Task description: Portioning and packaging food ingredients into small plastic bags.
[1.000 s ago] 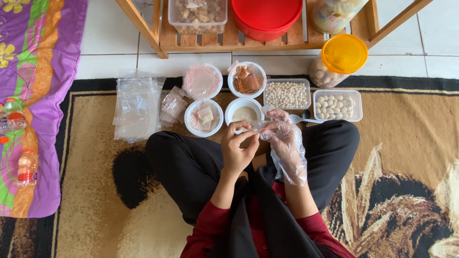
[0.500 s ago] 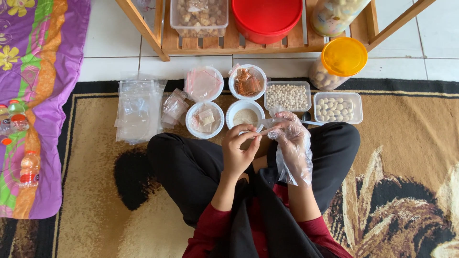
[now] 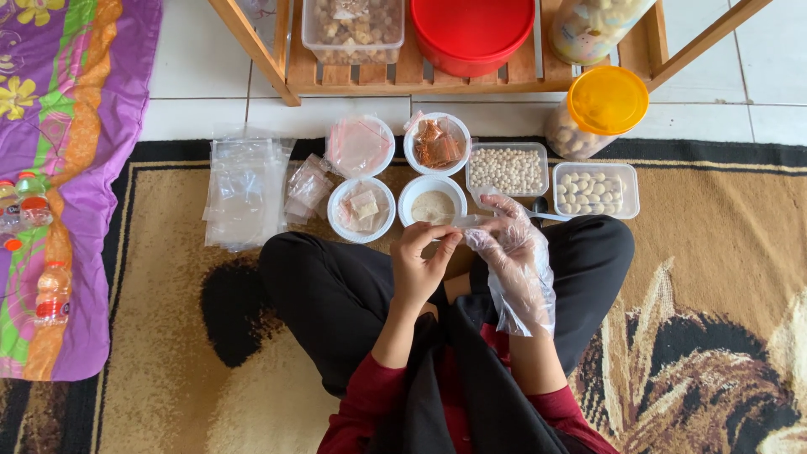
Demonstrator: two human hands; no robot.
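- Seated cross-legged on a patterned rug [image 3: 714, 277], a person is working over a row of small dishes, seen from above.
- The left hand [image 3: 420, 265], bare, is pinching one end of a small clear plastic bag [image 3: 465, 222] between thumb and curled fingertips, just in front of the knees.
- The right hand [image 3: 513, 252], wearing a loose clear disposable glove, is holding the other end of the same bag with its fingers bent around it; whether the bag is being opened or sealed cannot be told, and its contents are too small to make out.
- The bag is hanging just below the white bowl of pale powder [image 3: 432, 202] and beside the rectangular tub of small round pellets [image 3: 508, 168].
- Further dishes are standing in reach: a bowl of folded packets [image 3: 361, 208], a bowl of reddish-brown pieces [image 3: 437, 145], a bowl covered with clear film [image 3: 359, 145] and a tub of larger pale pieces [image 3: 595, 190].
- A thick stack of unused clear bags [image 3: 245, 189] is lying at the left, with a few crumpled ones [image 3: 308, 187] beside it.
- Judged from this layout, the packing appears to be at an early or middle stage: every dish is holding plenty, the bag stack is thick, and no pile of finished portions is clearly showing.
- A yellow-lidded jar [image 3: 598, 111] is resting on its side near the wooden rack [image 3: 336, 80].
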